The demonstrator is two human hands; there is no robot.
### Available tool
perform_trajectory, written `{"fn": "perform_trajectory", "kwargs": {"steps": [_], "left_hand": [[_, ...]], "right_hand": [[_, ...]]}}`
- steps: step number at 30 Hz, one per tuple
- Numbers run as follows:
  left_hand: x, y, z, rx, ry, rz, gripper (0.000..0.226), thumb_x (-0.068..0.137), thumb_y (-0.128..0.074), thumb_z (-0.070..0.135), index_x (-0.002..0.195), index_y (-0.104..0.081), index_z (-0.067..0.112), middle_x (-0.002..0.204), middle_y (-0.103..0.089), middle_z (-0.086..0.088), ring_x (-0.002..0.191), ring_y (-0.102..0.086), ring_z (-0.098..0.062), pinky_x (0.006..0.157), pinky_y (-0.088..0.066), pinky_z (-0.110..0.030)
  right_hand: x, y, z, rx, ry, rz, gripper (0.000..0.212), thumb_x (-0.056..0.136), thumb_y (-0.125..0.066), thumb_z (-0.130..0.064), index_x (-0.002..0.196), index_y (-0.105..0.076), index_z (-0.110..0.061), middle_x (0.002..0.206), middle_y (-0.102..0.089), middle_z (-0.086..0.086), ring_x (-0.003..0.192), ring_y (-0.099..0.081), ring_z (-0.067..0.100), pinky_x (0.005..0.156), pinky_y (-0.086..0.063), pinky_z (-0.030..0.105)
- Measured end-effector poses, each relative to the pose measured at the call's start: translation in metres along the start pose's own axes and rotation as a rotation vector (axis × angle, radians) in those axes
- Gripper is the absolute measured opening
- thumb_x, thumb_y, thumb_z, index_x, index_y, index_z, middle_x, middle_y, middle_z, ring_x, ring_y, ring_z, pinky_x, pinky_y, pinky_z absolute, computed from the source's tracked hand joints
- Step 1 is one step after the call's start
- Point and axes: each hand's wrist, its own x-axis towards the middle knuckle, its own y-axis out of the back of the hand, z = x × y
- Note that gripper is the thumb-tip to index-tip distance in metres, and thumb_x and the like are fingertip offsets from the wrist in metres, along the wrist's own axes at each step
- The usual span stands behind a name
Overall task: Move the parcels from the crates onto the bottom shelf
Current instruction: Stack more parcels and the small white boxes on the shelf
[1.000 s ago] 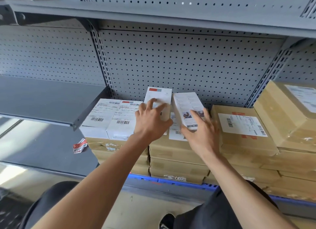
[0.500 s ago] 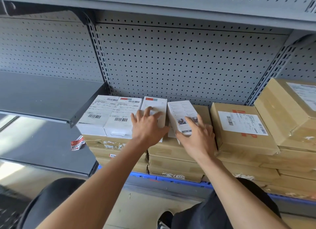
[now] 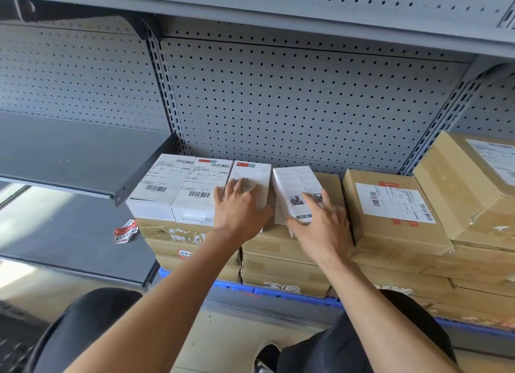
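Resting side by side on stacked brown cartons (image 3: 281,250) at centre frame, four white parcels carry barcode labels; the left hand (image 3: 239,208) lies with straight, slightly spread fingers on the third parcel (image 3: 255,174), while the right hand (image 3: 320,222), fingers spread and straight, presses the tilted fourth parcel (image 3: 295,188). Hands cover both parcels' near ends, and label print is illegible. Grey perforated backing (image 3: 292,108) rises at 12 o'clock, with a grey shelf (image 3: 69,155) at 9 o'clock.

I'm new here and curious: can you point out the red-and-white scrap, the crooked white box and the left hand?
Red-and-white scrap (image 3: 126,231), head view: its middle.
Crooked white box (image 3: 295,186), head view: its printed top.
Left hand (image 3: 242,208), head view: its back.
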Motion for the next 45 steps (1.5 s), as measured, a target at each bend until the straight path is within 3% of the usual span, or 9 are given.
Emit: {"fn": "perform_trajectory", "kwargs": {"steps": [10, 15, 19, 23, 29, 32, 37, 41, 45], "left_hand": [[0.000, -0.005, -0.001, 0.008, 0.008, 0.052, 0.049, 0.087, -0.046, 0.061, 0.124, -0.060, 0.033, 0.150, -0.044, -0.001, 0.142, -0.029, -0.025, 0.115, -0.019, -0.047], [0.001, -0.004, -0.003, -0.018, 0.002, 0.053, 0.051, 0.094, -0.041, 0.064, 0.131, -0.059, 0.033, 0.154, -0.041, 0.000, 0.146, -0.025, -0.024, 0.119, -0.017, -0.049], [-0.004, -0.001, -0.005, -0.076, -0.018, 0.084, 0.046, 0.100, -0.044, 0.053, 0.138, -0.057, 0.031, 0.155, -0.042, 0.003, 0.149, -0.023, -0.021, 0.122, -0.009, -0.052], [-0.013, 0.003, -0.005, -0.107, -0.149, 0.163, 0.045, 0.097, -0.056, 0.038, 0.141, -0.055, 0.028, 0.151, -0.048, 0.002, 0.144, -0.032, -0.021, 0.117, -0.025, -0.049], [-0.016, 0.010, 0.011, -0.121, -0.392, 0.157, 0.077, 0.085, -0.072, 0.024, 0.154, -0.037, 0.029, 0.159, -0.033, -0.001, 0.145, -0.026, -0.024, 0.107, -0.039, -0.047], [-0.016, 0.014, 0.018, -0.078, -0.430, 0.160, 0.079, 0.081, -0.077, 0.022, 0.151, -0.041, 0.028, 0.158, -0.034, -0.002, 0.145, -0.027, -0.025, 0.104, -0.042, -0.049], [-0.015, 0.018, 0.021, -0.101, -0.461, 0.222, 0.077, 0.072, -0.082, 0.020, 0.140, -0.049, 0.031, 0.146, -0.045, 0.000, 0.136, -0.038, -0.025, 0.093, -0.050, -0.047], [-0.014, 0.021, 0.021, -0.127, -0.470, 0.280, 0.074, 0.073, -0.079, 0.018, 0.138, -0.047, 0.033, 0.145, -0.048, 0.002, 0.133, -0.039, -0.022, 0.090, -0.051, -0.046], [-0.014, 0.028, 0.023, -0.295, -0.363, 0.230, 0.064, 0.086, -0.070, 0.023, 0.144, -0.047, 0.030, 0.148, -0.046, 0.005, 0.136, -0.039, -0.020, 0.103, -0.046, -0.044]], "right_hand": [[-0.001, -0.002, -0.002, 0.007, 0.007, 0.002, 0.072, 0.076, -0.052, -0.067, 0.143, -0.045, -0.040, 0.161, -0.026, -0.004, 0.125, -0.037, 0.033, 0.101, -0.043, 0.050], [-0.005, 0.006, -0.003, 0.004, 0.006, 0.001, 0.069, 0.080, -0.058, -0.062, 0.144, -0.043, -0.040, 0.163, -0.023, -0.003, 0.131, -0.035, 0.033, 0.106, -0.039, 0.049], [-0.011, 0.018, -0.005, 0.060, 0.017, 0.027, 0.067, 0.083, -0.060, -0.058, 0.145, -0.045, -0.040, 0.163, -0.023, -0.003, 0.132, -0.033, 0.032, 0.109, -0.035, 0.047], [-0.019, 0.032, -0.010, 0.155, 0.034, 0.047, 0.064, 0.086, -0.063, -0.053, 0.146, -0.046, -0.039, 0.162, -0.026, -0.006, 0.133, -0.032, 0.028, 0.109, -0.030, 0.040], [-0.028, 0.051, -0.018, 0.218, 0.064, 0.016, 0.064, 0.085, -0.065, -0.050, 0.145, -0.048, -0.038, 0.161, -0.028, -0.011, 0.139, -0.032, 0.021, 0.111, -0.030, 0.035], [-0.029, 0.056, -0.018, 0.221, 0.097, 0.037, 0.064, 0.080, -0.058, -0.060, 0.141, -0.050, -0.041, 0.156, -0.035, -0.013, 0.136, -0.039, 0.019, 0.112, -0.037, 0.041], [-0.027, 0.066, -0.016, 0.279, 0.140, 0.056, 0.059, 0.077, -0.050, -0.063, 0.132, -0.055, -0.043, 0.134, -0.050, -0.021, 0.119, -0.053, 0.014, 0.097, -0.049, 0.042], [-0.029, 0.073, -0.015, 0.277, 0.153, 0.066, 0.061, 0.085, -0.052, -0.067, 0.140, -0.051, -0.040, 0.157, -0.033, -0.016, 0.144, -0.029, 0.013, 0.116, -0.033, 0.040], [-0.032, 0.083, -0.008, 0.377, 0.203, 0.164, 0.070, 0.090, -0.052, -0.070, 0.151, -0.038, -0.038, 0.166, -0.008, -0.016, 0.151, -0.008, 0.004, 0.119, -0.018, 0.034]]}}
